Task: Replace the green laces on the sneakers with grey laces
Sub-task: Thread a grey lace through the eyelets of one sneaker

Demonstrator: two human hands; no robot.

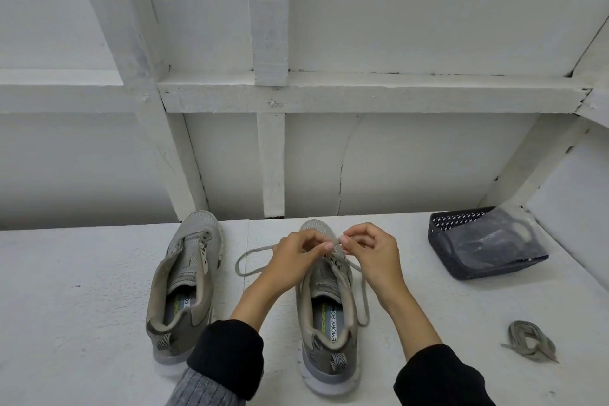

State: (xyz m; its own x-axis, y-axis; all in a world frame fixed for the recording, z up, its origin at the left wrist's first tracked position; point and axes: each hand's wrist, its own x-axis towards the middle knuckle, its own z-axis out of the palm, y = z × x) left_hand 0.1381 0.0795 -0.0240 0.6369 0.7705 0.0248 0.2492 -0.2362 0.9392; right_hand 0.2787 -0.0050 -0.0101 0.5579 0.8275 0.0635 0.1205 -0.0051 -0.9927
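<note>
1. Surface (82, 273): white, carrying every item; a framed white wall stands behind it.
2. Left sneaker (186, 287): unlaced, eyelets bare, toe pointing away from the person, well left of both hands.
3. Right sneaker (326, 306): lies directly under the hands, long axis running away from the person, toe farthest. Judged the shoe being laced.
4. Dark basket (484, 244): tipped on its side at far right, clear plastic inside.
5. Grey lace (250, 260): passes through the lowest eyelets near the toe; one loop trails left on the surface, the other end runs down the shoe's right side.
6. Spare lace bundle (530, 339): near the right edge, well apart from the shoes. No green lace is identifiable.
7. Left hand (296, 252) and right hand (369, 247): fingers curled, both pinching the lace above the toe-end eyelets, fingertips almost meeting. The next eyelets lie toward the person, equally near both hands.
</note>
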